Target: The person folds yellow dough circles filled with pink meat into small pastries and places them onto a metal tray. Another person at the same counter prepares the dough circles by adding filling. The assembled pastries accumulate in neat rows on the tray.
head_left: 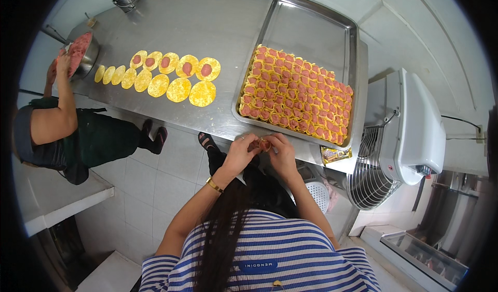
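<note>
Head view: our left hand (244,151) and our right hand (281,154) meet at the table's near edge, fingertips drawn in and pinching one small dumpling (265,145) between them. We cannot tell exactly which fingers press it, as they partly cover it.

Left of our hands, towards the table's left end, we count thirteen yellow wrappers (179,88) in two rows: eight plain ones in the nearer row and five topped with pink filling (207,70) in the farther row. One metal tray (316,24) lies at the table's right end, its nearer part packed with open-topped dumplings (295,94), too many for us to count surely; its raised near rim stands just beyond our right hand.

One packet (336,154) lies at the near right corner. One metal bowl (92,53) sits at the left end, a co-worker's hand (63,62) at its filling, and one metal cup (126,0) stands by the far edge. One white mixer (420,128) stands past the right edge.
</note>
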Tool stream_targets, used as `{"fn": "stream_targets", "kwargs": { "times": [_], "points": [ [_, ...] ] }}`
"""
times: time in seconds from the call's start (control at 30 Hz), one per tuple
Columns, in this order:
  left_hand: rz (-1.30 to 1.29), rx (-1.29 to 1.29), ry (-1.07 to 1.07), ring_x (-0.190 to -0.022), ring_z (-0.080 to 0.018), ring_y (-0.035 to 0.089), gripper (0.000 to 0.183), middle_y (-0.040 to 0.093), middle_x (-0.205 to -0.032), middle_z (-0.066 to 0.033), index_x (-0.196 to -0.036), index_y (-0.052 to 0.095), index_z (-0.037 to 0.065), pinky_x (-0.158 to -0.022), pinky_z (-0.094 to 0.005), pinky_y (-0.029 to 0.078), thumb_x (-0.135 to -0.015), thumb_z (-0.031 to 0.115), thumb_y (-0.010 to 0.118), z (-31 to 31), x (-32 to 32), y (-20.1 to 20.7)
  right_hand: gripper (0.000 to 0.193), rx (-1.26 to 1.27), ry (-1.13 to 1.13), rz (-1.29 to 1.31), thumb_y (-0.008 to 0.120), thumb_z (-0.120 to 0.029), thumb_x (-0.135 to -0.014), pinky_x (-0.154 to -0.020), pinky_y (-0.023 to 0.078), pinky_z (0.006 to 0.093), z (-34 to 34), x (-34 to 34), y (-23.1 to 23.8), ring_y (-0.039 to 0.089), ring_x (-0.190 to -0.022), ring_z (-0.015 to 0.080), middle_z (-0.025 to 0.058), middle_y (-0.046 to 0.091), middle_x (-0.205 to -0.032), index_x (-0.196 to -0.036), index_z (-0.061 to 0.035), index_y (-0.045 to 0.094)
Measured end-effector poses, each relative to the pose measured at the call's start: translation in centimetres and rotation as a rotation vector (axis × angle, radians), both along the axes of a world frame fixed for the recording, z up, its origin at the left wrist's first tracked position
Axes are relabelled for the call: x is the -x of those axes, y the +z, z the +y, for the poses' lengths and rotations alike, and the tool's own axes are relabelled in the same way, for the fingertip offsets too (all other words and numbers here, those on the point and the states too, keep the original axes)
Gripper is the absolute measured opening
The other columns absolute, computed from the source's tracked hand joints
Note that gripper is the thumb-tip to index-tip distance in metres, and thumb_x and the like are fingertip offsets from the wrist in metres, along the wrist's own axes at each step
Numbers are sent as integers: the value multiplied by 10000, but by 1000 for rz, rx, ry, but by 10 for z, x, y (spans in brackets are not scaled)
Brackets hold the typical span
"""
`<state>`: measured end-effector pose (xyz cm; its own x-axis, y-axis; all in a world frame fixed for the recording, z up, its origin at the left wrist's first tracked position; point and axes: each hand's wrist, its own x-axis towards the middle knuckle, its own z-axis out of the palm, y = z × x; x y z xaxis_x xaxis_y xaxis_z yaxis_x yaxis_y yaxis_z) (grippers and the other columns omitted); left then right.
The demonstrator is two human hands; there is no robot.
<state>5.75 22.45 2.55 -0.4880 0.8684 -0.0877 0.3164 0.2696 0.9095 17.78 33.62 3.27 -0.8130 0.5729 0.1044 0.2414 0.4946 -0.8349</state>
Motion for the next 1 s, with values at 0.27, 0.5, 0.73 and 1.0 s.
{"fn": "stream_targets", "kwargs": {
  "times": [0.27, 0.5, 0.73, 1.0],
  "points": [
    [53, -61, -5, -768, -233, 635, 294, 615, -863, -116, -990, 566, 0, -679, -316, 521, -718, -32, 673, 3, 3, -1, 365, -15, -49, -54, 550, 72, -678, -763, 466, 401, -2, 1, 2, 567, -871, 356, 161, 569, -948, -1031, -17, 586],
    [70, -73, 11, -773, -236, 630, 278, 608, -867, -110, -979, 564, -1, -680, -312, 514, -720, -31, 662, 2, 1, -3, 281, 493, -146, 39, 655, -18, -758, -774, 504, 308, -1, -7, -2, 631, -861, 204, 102, 637, -922, -1028, 11, 582],
    [58, -82, 1, -758, -231, 623, 245, 594, -829, -105, -958, 569, 6, -668, -312, 510, -732, -22, 658, 1, 1, -2, 151, 891, -251, 132, 627, -47, -824, -755, 491, 268, 2, -8, -8, 620, -816, 132, 77, 654, -905, -943, 44, 612],
    [25, -58, -18, -833, -238, 629, 347, 568, -1005, -116, -1067, 559, 24, -731, -309, 528, -737, -27, 651, -2, 6, 4, 225, 533, -261, 18, 609, -29, -804, -709, 462, 231, 10, -18, -3, 594, -754, 129, 64, 631, -916, -1025, 11, 620]
  ]
}}
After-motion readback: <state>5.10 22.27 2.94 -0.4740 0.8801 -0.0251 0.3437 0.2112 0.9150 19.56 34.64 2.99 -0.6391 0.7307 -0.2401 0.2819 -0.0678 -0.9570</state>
